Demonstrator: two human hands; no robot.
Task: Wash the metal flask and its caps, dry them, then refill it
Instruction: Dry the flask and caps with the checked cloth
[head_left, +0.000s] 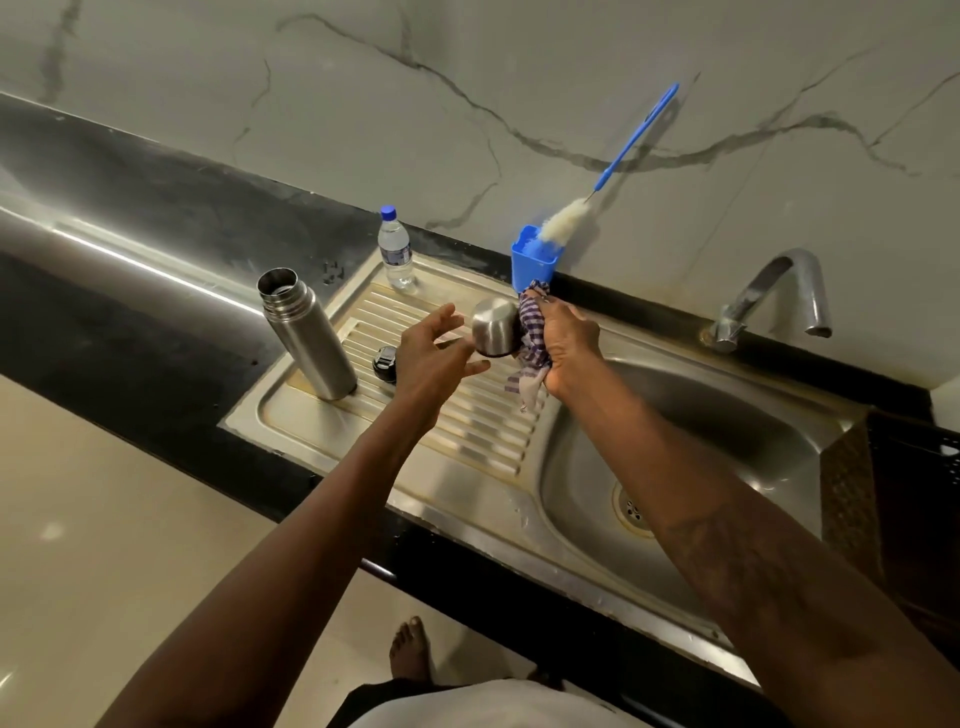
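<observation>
Fingers of the right hand (566, 343) are clenching a checked cloth (530, 338) pushed into the steel cup cap (496, 327), over the drainboard (467, 431). The left hand (431, 358) is spreading loose beside it. Light, rigid and likely slick, the cap seems safest gripped around its wall.

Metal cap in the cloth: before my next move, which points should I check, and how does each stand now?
1. Right hand grips cloth against metal cap: ok.
2. Left hand holds the cap: not ok, fingers open beside it.
3. Cap inside dry: cannot tell.
4. Flask upright, mouth open: ok.
5. Black cap lies on draining board: ok.
6. Tap shut off: ok.
</observation>
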